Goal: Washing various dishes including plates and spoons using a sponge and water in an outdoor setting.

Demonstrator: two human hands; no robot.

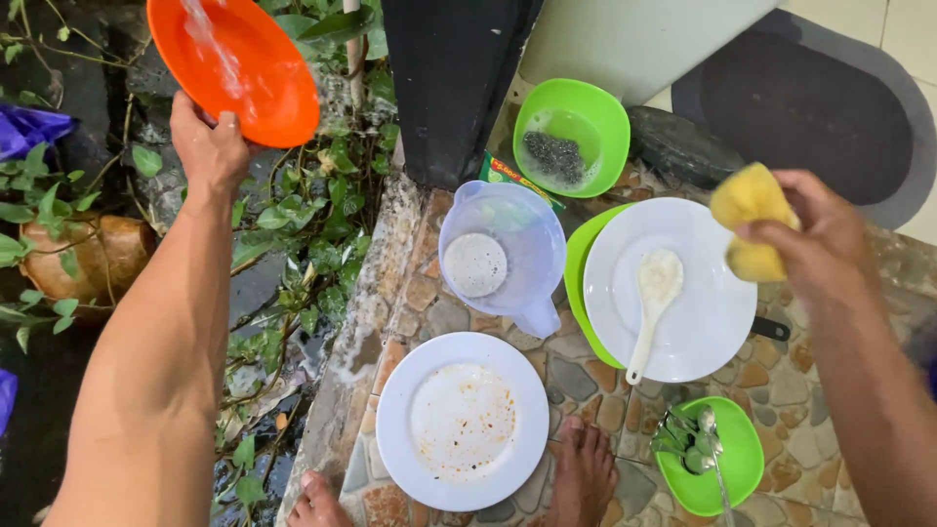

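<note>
Fingers: left grip orange plate | right pinch yellow sponge

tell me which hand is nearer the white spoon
Right. The right hand, gripping a yellow sponge, is just right of the white spoon. The left hand holds an orange plate far to its left.
</note>
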